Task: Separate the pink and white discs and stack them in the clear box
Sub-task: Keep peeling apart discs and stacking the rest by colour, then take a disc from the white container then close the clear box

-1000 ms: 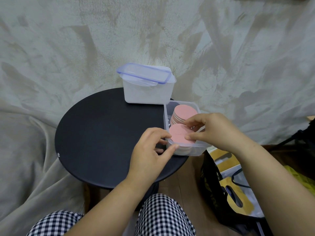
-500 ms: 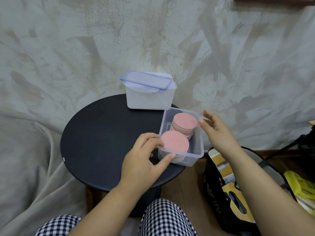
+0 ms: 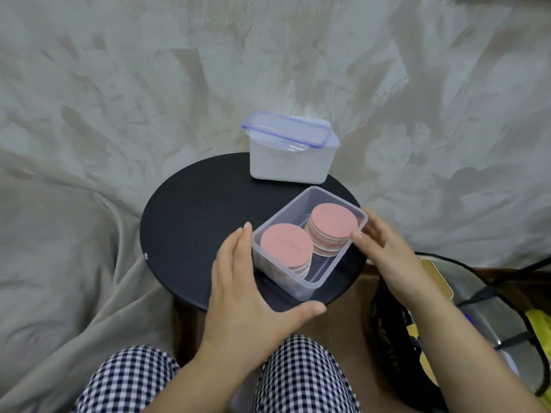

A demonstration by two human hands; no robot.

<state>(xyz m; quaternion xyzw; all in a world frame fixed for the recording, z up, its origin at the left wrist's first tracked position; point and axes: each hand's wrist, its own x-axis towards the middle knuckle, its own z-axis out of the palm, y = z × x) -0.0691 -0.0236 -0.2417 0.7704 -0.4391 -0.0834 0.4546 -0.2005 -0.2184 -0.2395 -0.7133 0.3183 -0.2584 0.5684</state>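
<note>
Container: clear rectangular plastic box [image 3: 340, 201] was set askew on round black table [image 3: 193, 219].
Contents: near pink-topped disc stack [image 3: 286, 245] and far pink-topped disc stack [image 3: 334, 225] were kept side by side inside.
Left hand [image 3: 247, 293]: was laid against the left wall, fingers straight, thumb spread.
Right hand [image 3: 378, 248]: was rested on the right wall, fingers uncurled.

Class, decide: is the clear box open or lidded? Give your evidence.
Open. The clear box has no lid on it; the near stack and far stack lie uncovered inside.

Trousers [image 3: 301, 380]: blk/wht small-check gingham. Forearms [image 3: 465, 347] bare. L grip [image 3: 247, 287], R grip [image 3: 384, 251]: short nails.
</note>
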